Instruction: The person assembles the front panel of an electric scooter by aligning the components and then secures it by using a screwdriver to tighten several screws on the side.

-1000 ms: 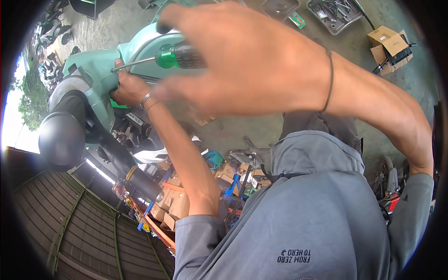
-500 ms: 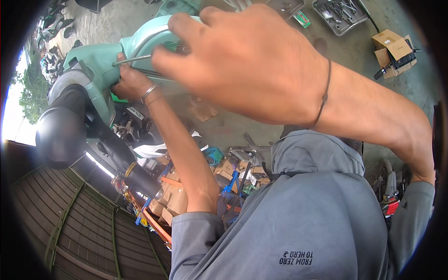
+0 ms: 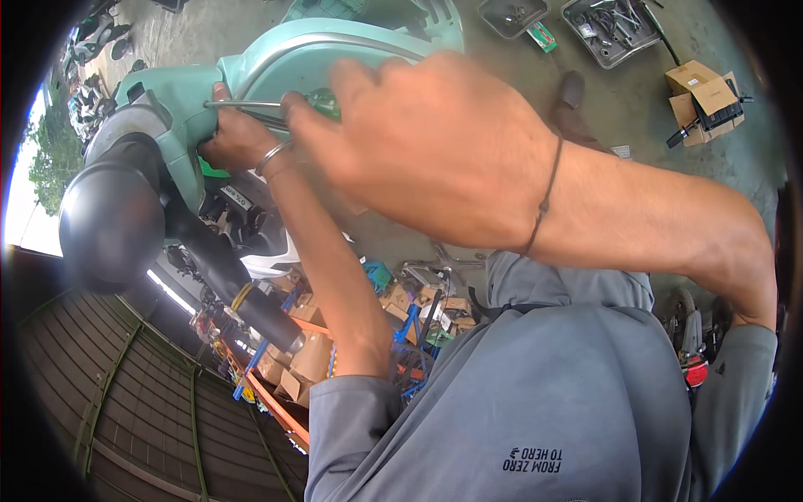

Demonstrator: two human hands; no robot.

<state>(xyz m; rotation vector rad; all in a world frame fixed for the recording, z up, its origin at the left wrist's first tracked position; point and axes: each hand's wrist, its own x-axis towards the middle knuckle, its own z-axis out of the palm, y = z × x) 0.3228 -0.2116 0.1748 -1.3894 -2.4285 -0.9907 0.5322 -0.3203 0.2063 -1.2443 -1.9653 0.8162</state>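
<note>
A screwdriver [image 3: 324, 102] with a see-through green handle is in my right hand [image 3: 439, 138], its fingers curled about the handle and partly blurred. The long metal shaft points left, and its tip meets the mint-green scooter panel [image 3: 176, 84]. Close to that tip, my left hand [image 3: 238, 140] grips the panel's edge, thumb up beside the shaft and the other fingers mostly hidden. A black handlebar grip [image 3: 276, 326] and a dark rounded part, probably a mirror [image 3: 113, 226], stick out toward the lower left.
Metal trays of tools [image 3: 611, 29] and parts [image 3: 512, 15] lie on the floor at the upper right. An opened cardboard box [image 3: 704, 92] stands farther right. Shelving with boxes [image 3: 309, 356] and a parked two-wheeler [image 3: 693, 335] are lower down.
My right hand has come slightly lower, and more of the green handle and the scooter's curved panel shows. The screwdriver tip stays at the panel, with my left hand beside it.
</note>
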